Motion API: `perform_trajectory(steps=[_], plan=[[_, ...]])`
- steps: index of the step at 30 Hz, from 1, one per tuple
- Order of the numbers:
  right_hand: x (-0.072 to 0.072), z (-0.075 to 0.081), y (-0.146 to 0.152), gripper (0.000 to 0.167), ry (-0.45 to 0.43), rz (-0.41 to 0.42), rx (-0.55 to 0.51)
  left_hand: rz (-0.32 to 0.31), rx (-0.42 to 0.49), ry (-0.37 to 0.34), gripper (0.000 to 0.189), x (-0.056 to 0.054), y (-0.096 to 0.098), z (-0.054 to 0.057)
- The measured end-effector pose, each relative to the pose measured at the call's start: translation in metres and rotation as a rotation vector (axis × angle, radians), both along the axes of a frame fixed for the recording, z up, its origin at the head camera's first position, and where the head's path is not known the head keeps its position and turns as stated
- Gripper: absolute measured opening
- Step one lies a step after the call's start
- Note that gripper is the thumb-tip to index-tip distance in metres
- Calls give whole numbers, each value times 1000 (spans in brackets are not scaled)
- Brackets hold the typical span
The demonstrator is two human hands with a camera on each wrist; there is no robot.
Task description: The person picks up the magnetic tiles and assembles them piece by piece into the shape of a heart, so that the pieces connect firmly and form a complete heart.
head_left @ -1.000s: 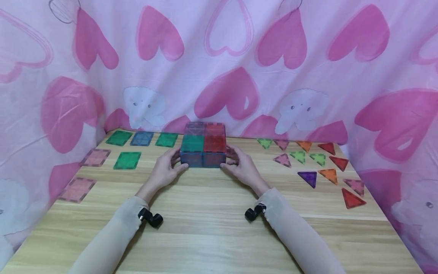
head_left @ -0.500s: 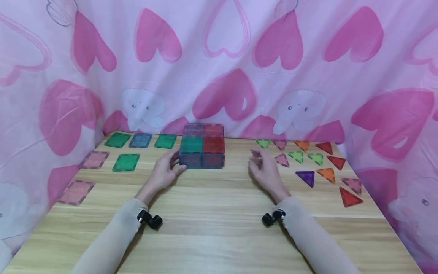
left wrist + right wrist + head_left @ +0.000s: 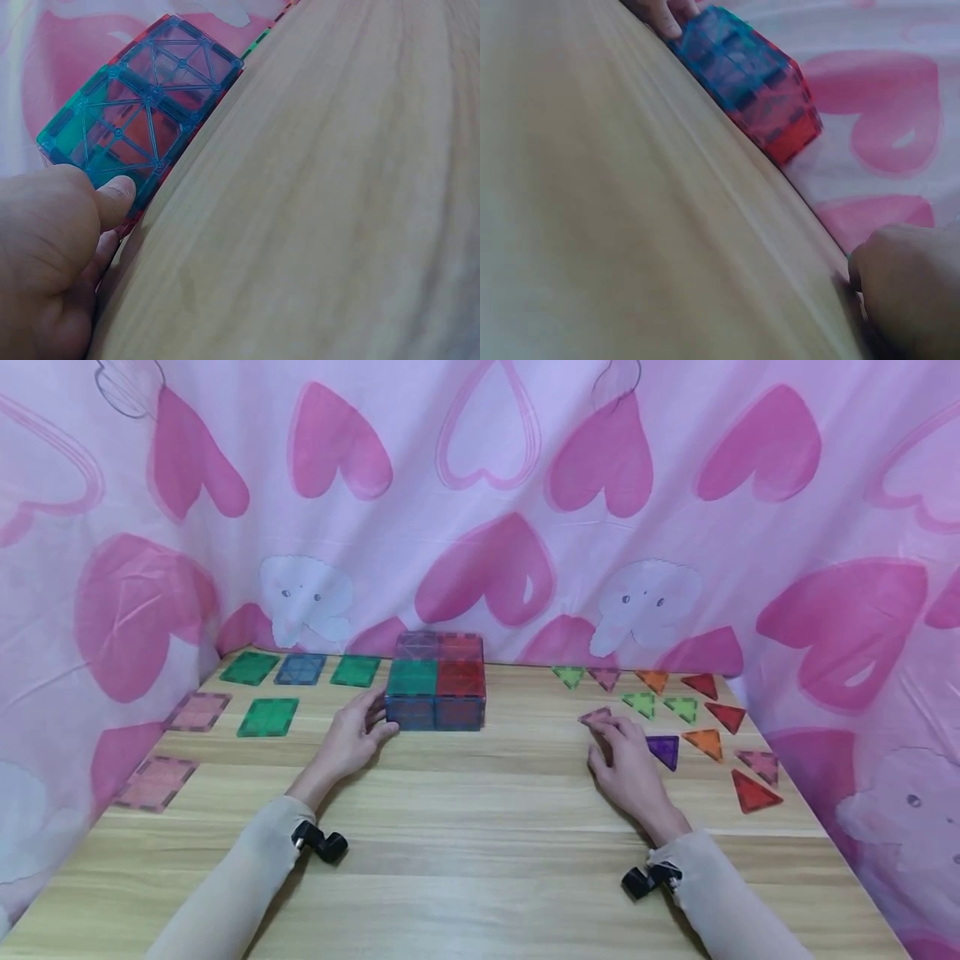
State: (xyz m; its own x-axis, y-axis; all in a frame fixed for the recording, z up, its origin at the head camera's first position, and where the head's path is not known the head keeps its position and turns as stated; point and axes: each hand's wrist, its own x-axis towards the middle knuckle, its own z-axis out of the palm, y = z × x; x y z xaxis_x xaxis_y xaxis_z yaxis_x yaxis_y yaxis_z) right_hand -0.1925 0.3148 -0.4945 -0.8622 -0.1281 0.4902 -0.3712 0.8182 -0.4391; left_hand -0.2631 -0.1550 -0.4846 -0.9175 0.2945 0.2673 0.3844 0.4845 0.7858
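A low box of magnetic tiles point(image 3: 435, 713) stands at the back middle of the table, with green, red and clear tops and blue front tiles. My left hand point(image 3: 351, 737) holds its left front corner. The thumb lies at the front face in the left wrist view, with the fingers at the side, partly hidden. My right hand point(image 3: 628, 768) reaches over the triangles on the right, its fingertips on a pink triangle tile point(image 3: 592, 717). The thumb stays apart from that tile. In the right wrist view, the back of the hand hides the fingertips.
Square tiles in green, blue and pink lie at the left, among them a green square tile point(image 3: 267, 717). Several triangle tiles lie at the right, including a purple triangle tile point(image 3: 664, 752) and a red triangle tile point(image 3: 754, 792). A pink-hearted curtain point(image 3: 337, 527) closes off the back and sides.
My right hand has let go of the box's right side and moved right to the pink triangle tile, which has shifted slightly left. My left hand stays at the box.
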Motion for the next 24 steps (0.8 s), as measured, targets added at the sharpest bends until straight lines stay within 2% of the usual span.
perform_trajectory(steps=[4,7,9,12,14,17,21,24], plan=[[11,1,-6,38,-1,51,8,-13,28,-27,79,1,0,2],[17,1,-10,37,9,120,14,-1,105,-17,94,5,2,3],[19,1,-13,38,7,173,17,36,169,59,100,8,5,6],[23,1,-16,40,-5,239,20,82,230,255,95,14,14,9],[25,2,-19,42,-20,279,21,97,233,379,90,18,23,11],[28,4,-25,43,-34,334,32,95,224,526,87,24,37,14],[33,5,-32,47,-51,399,56,94,238,662,88,30,55,15],[35,5,-38,48,-48,440,57,26,251,679,85,37,67,14]])
